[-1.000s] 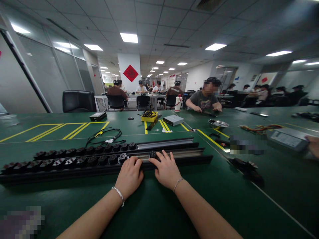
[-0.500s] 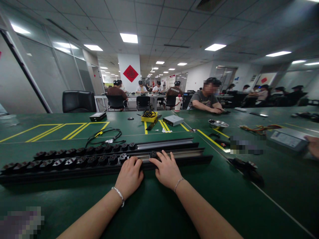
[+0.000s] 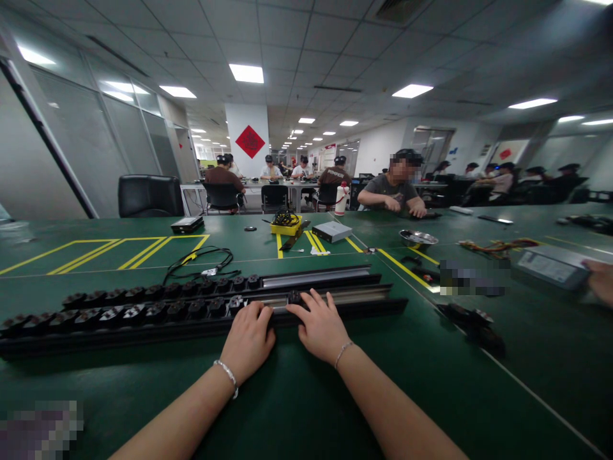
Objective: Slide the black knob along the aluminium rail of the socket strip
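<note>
Two long black power strips lie side by side on the green table. The near strip [image 3: 119, 326] carries a row of black socket modules along its left half, and so does the far strip [image 3: 316, 278]. My left hand [image 3: 249, 342] sits knuckles up with its fingers curled over the near strip's edge. My right hand [image 3: 320, 327] lies beside it, fingers stretched flat over the strip's bare metal channel. Its fingertips touch a single black socket module [image 3: 294, 297] in that channel.
A black cable [image 3: 201, 259] lies behind the strips, with a yellow tray [image 3: 286, 225], a grey box [image 3: 332, 230] and a metal bowl [image 3: 419, 239] farther back. Black parts [image 3: 472, 319] lie at my right. Another person's hand [image 3: 601, 281] holds a grey unit [image 3: 550, 267]. A person [image 3: 395, 191] works opposite.
My hands have stayed on the near strip. The person opposite has shifted their arms slightly.
</note>
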`<control>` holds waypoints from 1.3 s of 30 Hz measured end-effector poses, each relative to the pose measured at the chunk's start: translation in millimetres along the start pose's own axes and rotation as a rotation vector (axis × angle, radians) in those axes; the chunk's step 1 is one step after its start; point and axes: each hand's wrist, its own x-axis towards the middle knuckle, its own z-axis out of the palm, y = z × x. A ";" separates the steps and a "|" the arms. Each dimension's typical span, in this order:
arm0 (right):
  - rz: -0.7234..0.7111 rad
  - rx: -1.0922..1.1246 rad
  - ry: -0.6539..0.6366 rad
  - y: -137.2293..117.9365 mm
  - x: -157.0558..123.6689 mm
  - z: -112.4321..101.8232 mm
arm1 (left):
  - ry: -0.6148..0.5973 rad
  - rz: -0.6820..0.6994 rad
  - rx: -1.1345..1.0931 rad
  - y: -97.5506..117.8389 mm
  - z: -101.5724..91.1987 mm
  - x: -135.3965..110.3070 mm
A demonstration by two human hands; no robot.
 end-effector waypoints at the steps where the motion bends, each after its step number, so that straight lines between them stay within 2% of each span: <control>1: 0.001 0.000 0.004 0.2 -0.1 0.0 | 0.001 -0.001 -0.003 -0.1 0.0 -0.1; 39: -0.003 0.015 0.022 4.5 -0.1 2.2 | -0.015 0.006 0.008 0.2 -1.1 0.0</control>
